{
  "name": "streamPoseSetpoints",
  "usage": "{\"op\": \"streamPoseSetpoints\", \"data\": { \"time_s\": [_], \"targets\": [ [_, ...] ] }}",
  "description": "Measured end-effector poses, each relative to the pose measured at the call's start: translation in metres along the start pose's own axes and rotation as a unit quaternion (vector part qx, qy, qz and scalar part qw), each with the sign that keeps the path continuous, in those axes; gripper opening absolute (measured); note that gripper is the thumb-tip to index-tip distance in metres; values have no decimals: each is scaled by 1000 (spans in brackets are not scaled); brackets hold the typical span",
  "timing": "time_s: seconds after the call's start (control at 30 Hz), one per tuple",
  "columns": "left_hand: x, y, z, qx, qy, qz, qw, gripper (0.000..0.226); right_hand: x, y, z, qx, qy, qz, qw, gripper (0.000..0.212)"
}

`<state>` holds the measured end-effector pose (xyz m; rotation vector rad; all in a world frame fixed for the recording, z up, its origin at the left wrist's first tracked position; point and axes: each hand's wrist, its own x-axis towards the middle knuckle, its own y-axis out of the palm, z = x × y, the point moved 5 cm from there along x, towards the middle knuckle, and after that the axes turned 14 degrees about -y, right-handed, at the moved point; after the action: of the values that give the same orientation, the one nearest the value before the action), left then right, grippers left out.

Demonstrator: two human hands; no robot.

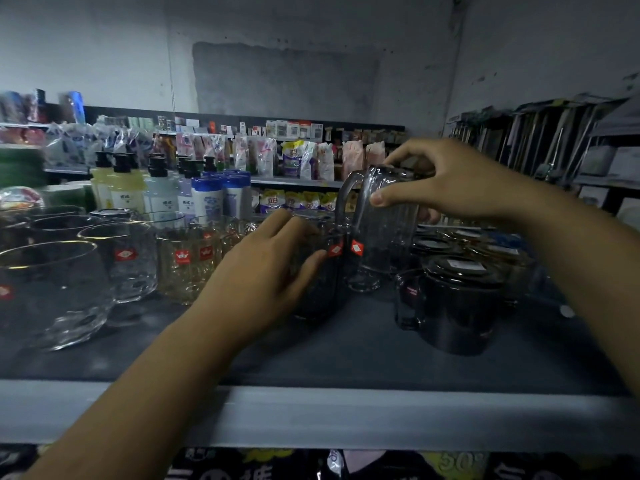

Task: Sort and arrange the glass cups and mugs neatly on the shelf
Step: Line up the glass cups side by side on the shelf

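Right hand (pixel 460 181) clamped on the upper end of a smoked glass mug (pixel 384 233): thumb on the side wall, fingers over the top. The mug is tilted with its handle facing left and its foot low over the shelf (pixel 346 348); can't tell if it touches. Left hand (pixel 263 268) is curled round a dark ribbed mug (pixel 318 282) standing just beside it. Dark handled mug (pixel 460 306) sits to the right, gold-rimmed clear tumblers (pixel 55 292) on the left.
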<state>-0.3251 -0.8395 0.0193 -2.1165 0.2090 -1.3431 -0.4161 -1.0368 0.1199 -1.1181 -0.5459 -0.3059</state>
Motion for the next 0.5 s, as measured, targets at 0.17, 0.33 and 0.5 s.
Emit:
{"op": "streamPoseSetpoints", "data": {
  "time_s": [0.17,0.33,0.5],
  "targets": [
    [-1,0,-1,-3,-2,-1,1000,30,8,-8,1,-30,26,42,998,46],
    [-1,0,1,-8,-3,4,1000,33,18,1,5,-88,33,90,991,62],
    [0,-1,-1,-4,5,-2,1000,33,14,11,9,-155,25,96,983,69]
  ]
}}
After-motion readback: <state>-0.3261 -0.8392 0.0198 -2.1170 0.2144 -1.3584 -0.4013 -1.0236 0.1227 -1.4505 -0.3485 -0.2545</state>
